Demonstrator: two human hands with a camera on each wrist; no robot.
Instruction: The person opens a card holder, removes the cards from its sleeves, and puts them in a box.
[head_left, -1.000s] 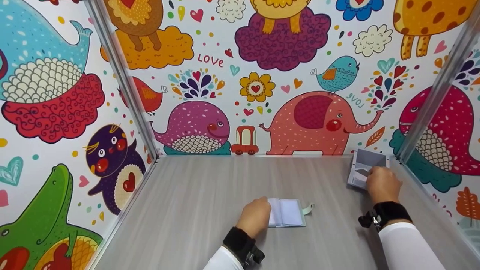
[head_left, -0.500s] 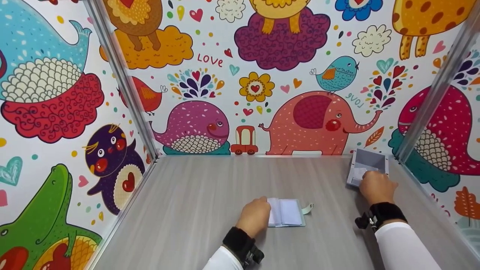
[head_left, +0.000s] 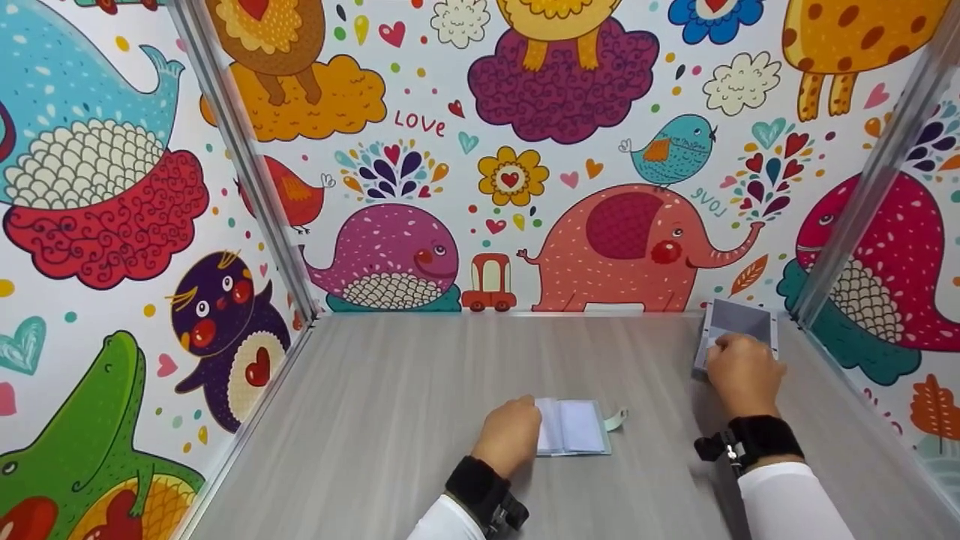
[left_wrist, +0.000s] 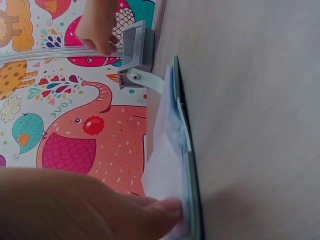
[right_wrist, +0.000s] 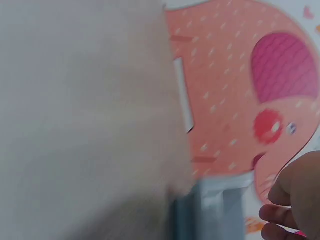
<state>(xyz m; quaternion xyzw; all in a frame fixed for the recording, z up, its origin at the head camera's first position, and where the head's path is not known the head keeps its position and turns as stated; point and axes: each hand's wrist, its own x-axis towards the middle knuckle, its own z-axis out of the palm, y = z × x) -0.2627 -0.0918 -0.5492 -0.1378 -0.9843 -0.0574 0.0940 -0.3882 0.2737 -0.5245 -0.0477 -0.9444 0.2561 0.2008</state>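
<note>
A small card holder [head_left: 581,426] with pale pages and a light green cover lies spread on the table, its snap strap [head_left: 616,419] sticking out to the right. My left hand [head_left: 508,433] holds its left side; in the left wrist view the thumb [left_wrist: 167,207] presses on the pages, and the other fingers are mostly hidden. At the back right, my right hand [head_left: 746,375] is over the front of a grey open-topped box [head_left: 757,319]. Its fingers [right_wrist: 277,215] are loosely bent in the right wrist view, with nothing visible between them. A pale patch shows inside the box beside the hand.
The grey wood-grain table [head_left: 375,412] is bounded by printed walls [head_left: 420,172] at the back and both sides. Metal posts [head_left: 255,172] stand at the corners. The box sits near the back right corner.
My right hand has shifted left and slightly up across the front of the box. A card-like piece seen at its fingers a second ago no longer shows there. My left hand stays on the card holder.
</note>
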